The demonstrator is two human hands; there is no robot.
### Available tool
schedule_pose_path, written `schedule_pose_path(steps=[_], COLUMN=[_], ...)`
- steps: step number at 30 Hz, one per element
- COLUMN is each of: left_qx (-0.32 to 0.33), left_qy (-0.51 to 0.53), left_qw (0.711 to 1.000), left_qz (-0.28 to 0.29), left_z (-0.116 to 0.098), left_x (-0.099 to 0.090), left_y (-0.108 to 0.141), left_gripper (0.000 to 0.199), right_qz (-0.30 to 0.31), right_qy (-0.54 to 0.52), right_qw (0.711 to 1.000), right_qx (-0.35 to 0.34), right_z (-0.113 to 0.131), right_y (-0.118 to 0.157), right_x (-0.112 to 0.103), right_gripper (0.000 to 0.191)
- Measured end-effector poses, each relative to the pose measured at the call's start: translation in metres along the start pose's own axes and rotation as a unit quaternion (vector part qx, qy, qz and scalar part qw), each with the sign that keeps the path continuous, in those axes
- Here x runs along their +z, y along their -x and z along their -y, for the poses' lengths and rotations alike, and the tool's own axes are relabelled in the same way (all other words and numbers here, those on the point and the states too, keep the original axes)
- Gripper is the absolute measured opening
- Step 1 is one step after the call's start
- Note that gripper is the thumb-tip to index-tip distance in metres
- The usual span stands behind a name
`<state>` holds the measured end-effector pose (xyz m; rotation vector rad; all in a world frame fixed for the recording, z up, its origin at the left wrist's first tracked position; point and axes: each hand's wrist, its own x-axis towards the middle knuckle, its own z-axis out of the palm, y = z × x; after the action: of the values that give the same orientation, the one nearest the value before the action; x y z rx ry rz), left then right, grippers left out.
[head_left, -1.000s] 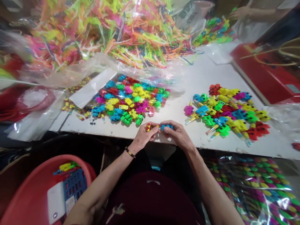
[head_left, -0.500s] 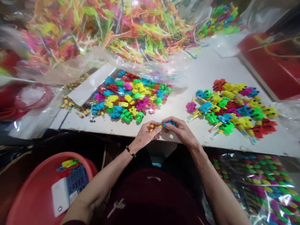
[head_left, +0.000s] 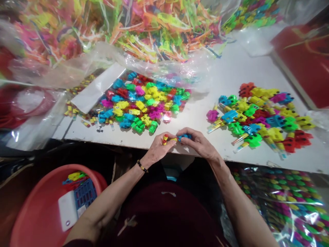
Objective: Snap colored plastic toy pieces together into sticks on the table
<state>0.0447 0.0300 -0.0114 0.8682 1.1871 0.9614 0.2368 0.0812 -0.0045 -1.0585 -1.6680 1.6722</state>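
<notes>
At the table's front edge my left hand point(head_left: 157, 148) is closed on small yellow tubes with red ends point(head_left: 165, 139); one points toward the other hand. My right hand point(head_left: 199, 143) pinches a blue toy car point(head_left: 184, 137) close to that tube's tip. Whether tube and car touch I cannot tell. Beyond my hands lies a heap of coloured toy cars point(head_left: 141, 106), with loose small tubes point(head_left: 86, 123) at its left end. To the right is a second pile of toy cars point(head_left: 257, 115), several with clear-ended tubes attached.
Clear plastic sheeting point(head_left: 164, 63) and a large mound of neon plastic pieces point(head_left: 123, 27) fill the back. A red box point(head_left: 305, 65) stands at right. Below are a red basin point(head_left: 33, 206) at left and bagged coloured toys point(head_left: 290, 206) at right.
The camera view has shifted slightly, so the right pile appears farther right. Both hands keep their holds, with the blue car and yellow tube still close together.
</notes>
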Motion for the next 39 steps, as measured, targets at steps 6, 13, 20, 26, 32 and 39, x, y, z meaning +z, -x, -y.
schedule_pose_path(steps=[6,13,20,26,32,39], left_qx=[0.069,0.084,-0.047,-0.064,-0.025,0.015], left_qy=[-0.051,-0.067,0.029,0.082,0.213,0.174], left_qw=[0.996,0.994,0.998,0.994,0.977,0.984], left_qz=[-0.011,-0.02,-0.027,-0.023,0.016,0.038], left_z=[0.0,-0.001,-0.013,-0.019,-0.021,-0.007], left_x=[-0.002,-0.001,-0.004,-0.005,-0.005,-0.002], left_y=[-0.001,0.0,-0.008,-0.014,-0.014,-0.019], left_gripper=[0.024,0.026,0.049,0.053,0.052,0.051], right_qz=[-0.051,-0.112,-0.216,-0.296,-0.238,-0.091], right_qy=[0.019,0.102,0.313,0.439,0.269,-0.163], right_qw=[0.998,0.987,0.914,0.833,0.927,0.982], right_qx=[-0.006,-0.049,-0.141,-0.16,-0.104,-0.004], right_z=[-0.005,-0.011,0.013,0.033,0.016,-0.005], right_y=[0.002,-0.004,0.011,-0.039,-0.093,-0.011], right_x=[0.009,0.026,-0.036,-0.038,0.004,0.007], right_gripper=[0.034,0.027,0.018,0.041,0.032,0.045])
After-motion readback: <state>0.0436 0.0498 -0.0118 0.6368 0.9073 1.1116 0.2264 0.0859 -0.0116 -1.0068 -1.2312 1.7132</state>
